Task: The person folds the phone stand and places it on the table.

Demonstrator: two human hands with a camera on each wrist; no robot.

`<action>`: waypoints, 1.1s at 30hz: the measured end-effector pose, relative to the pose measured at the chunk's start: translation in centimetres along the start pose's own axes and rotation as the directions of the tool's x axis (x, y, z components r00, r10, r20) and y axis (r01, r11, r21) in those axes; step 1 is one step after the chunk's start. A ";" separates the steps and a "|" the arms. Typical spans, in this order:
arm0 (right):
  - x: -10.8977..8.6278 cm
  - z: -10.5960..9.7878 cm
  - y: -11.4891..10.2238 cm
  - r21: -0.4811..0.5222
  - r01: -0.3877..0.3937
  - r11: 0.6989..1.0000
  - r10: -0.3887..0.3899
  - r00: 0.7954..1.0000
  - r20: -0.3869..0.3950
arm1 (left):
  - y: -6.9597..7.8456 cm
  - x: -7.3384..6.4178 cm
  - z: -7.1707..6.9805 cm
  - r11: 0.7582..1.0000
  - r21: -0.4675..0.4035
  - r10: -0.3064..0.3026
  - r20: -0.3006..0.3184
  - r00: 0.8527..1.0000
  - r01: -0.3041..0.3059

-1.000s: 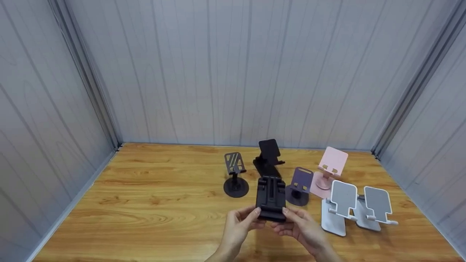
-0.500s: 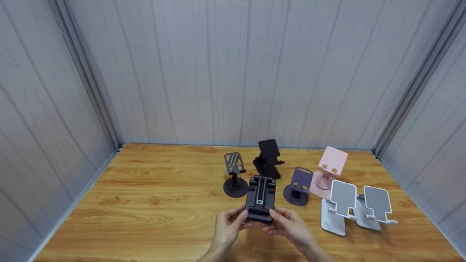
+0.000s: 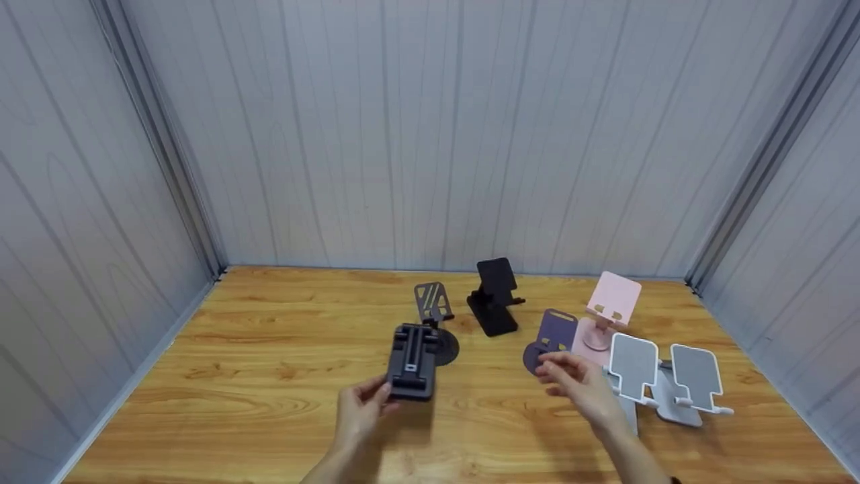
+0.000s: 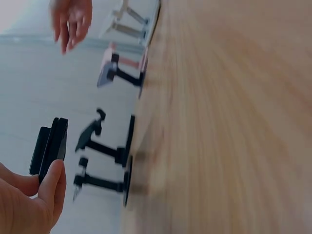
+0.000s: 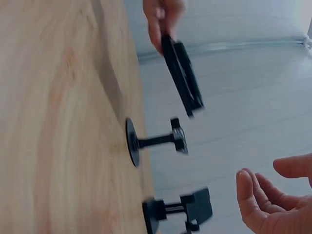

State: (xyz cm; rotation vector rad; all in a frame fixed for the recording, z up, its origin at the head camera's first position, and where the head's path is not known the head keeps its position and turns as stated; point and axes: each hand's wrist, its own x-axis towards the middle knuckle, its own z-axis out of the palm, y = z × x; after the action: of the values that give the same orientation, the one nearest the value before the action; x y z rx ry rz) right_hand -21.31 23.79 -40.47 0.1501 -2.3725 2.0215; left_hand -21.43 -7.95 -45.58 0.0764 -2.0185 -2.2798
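A folded black phone stand [image 3: 411,363] is held above the table by my left hand [image 3: 363,411], thumb on its front near the lower left corner. In the left wrist view the thumb and fingers of the left hand [image 4: 36,200] pinch the end of the folded stand [image 4: 50,148]. My right hand [image 3: 583,390] holds nothing, its fingers loosely bent in the air in front of a purple phone stand [image 3: 557,331]. The right wrist view shows the right hand [image 5: 273,200] with thumb and fingers apart. Behind the folded stand, a dark round-based stand [image 3: 433,302] is partly hidden.
A black stand [image 3: 497,282] is unfolded near the back wall. At the right are a pink stand [image 3: 615,296] and two white-and-grey stands, one nearer [image 3: 635,366] and one farther right [image 3: 697,376]. Panelled walls [image 3: 430,134] enclose the wooden table [image 3: 269,376].
The right hand has let go of the folded stand and moved right. The left hand has carried the stand to the left, now overlapping the dark round-based stand.
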 end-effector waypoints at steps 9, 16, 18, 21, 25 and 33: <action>0.1 -4.7 -0.8 -0.327 0.055 0.944 -0.151 0.949 -0.277 | -0.1 1.8 -4.4 0.989 0.071 -0.115 -0.192 0.975 0.131; -0.1 -8.4 -1.1 -0.542 -0.023 0.840 -0.224 0.895 -0.385 | -0.2 3.7 -7.0 0.983 0.035 -0.165 -0.268 0.949 0.181; -0.1 -9.2 -1.1 -0.563 -0.055 0.825 -0.207 0.896 -0.392 | -0.1 4.2 -7.9 0.979 0.033 -0.184 -0.278 0.943 0.201; 0.1 -10.1 -1.0 -0.571 -0.104 0.814 -0.159 0.907 -0.391 | -0.1 4.8 -9.1 0.970 0.055 -0.211 -0.290 0.934 0.236; 0.3 -11.0 -0.6 -0.545 -0.150 0.825 -0.087 0.919 -0.385 | 0.0 5.5 -10.6 0.958 0.086 -0.235 -0.307 0.922 0.272; 0.9 -11.7 0.6 -0.460 -0.181 0.869 0.004 0.933 -0.359 | 0.0 6.8 -13.0 0.947 0.097 -0.254 -0.361 0.897 0.307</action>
State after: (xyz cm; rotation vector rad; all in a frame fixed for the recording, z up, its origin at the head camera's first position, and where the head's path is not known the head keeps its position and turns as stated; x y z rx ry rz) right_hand -22.77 35.36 -39.06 -0.3145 -2.5812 1.2648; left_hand -26.92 -21.52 -47.02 0.7726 -2.0913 -2.0624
